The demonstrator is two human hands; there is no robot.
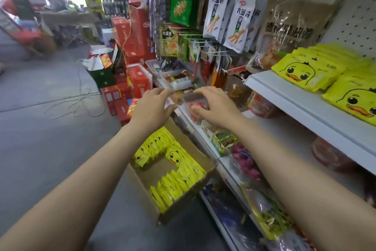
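Note:
Both of my hands reach out over the front of a white shop shelf (205,136). My right hand (215,108) grips a small clear packet with red contents (195,101) from above, fingers curled over it. At the packet's left end, my left hand (152,106) pinches it between thumb and fingertips. The packet is blurred, so its label is unreadable. Below my arms, an open cardboard box (154,171) on the floor holds several yellow duck-face snack packets (183,171).
More yellow duck packets (305,71) lie on the upper white shelf (284,96). Snack bags (240,20) hang from pegboard hooks above. Clear trays of food (177,79) sit beyond my hands. Red cartons (138,47) are stacked at the aisle's end. Grey floor with loose cables (77,104) lies left.

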